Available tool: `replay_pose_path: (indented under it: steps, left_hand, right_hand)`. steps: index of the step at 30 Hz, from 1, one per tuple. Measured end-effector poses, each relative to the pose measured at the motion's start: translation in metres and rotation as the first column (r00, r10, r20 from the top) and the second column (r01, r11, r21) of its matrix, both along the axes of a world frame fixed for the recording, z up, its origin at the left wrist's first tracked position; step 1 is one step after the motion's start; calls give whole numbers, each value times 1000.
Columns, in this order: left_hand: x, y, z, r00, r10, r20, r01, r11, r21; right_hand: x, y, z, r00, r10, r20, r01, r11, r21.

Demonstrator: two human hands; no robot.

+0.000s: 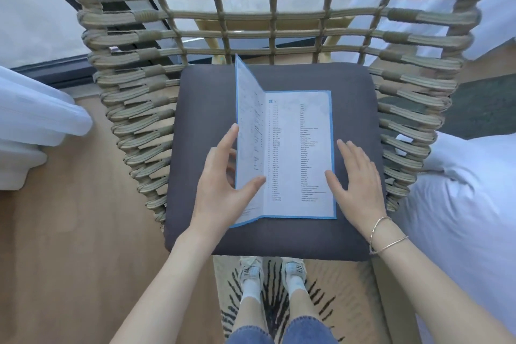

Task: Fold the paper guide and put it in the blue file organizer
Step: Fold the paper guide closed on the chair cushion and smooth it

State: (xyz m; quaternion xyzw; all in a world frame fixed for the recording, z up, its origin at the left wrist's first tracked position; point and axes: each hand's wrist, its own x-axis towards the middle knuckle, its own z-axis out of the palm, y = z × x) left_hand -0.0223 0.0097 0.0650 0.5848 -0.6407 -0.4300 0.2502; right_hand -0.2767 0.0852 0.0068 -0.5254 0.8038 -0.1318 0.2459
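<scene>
The paper guide [298, 153], white with a blue border and columns of small print, lies on the dark grey seat cushion [209, 109] of a woven chair. Its left panel stands raised along a crease while the right panel lies flat. My left hand [223, 187] grips the raised left panel near its lower edge, thumb on the printed side and fingers behind it. My right hand [357, 184] rests flat with spread fingers on the guide's right edge and the cushion. No blue file organizer is in view.
The woven rope chair [139, 109] wraps around the cushion at the back and both sides. White bedding [460, 218] lies to the right, a white curtain [36, 112] to the left. A wooden floor and a striped rug [321, 296] lie below, with my legs and shoes.
</scene>
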Motion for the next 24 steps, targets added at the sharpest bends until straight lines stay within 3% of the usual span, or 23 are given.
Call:
replay_pose_path:
  steps: [3, 6, 10, 16, 20, 24]
  left_hand:
    - [-28, 11, 11, 988, -43, -151, 53, 997, 61]
    - [-56, 19, 7, 983, -109, -150, 126, 986, 110]
    - [-86, 25, -16, 934, -326, 147, 324, 945, 43]
    - [-97, 38, -72, 641, -468, 609, 521, 847, 102]
    - [-93, 43, -98, 556, -491, 671, 555, 820, 140]
    - [-90, 39, -94, 627, -479, 615, 540, 836, 100]
  right_hand:
    - [-13, -3, 28, 1000, -4, -2, 4, 996, -84]
    - [-26, -1, 46, 1000, -19, 8, 19, 992, -126]
    - [-39, 7, 50, 1000, -25, -6, 24, 991, -129]
    - [-39, 18, 21, 1000, 4, -25, -7, 995, -100]
    - [-31, 24, -3, 1000, 27, -14, -27, 998, -50]
    - [-22, 18, -10, 998, 67, -18, -68, 997, -28]
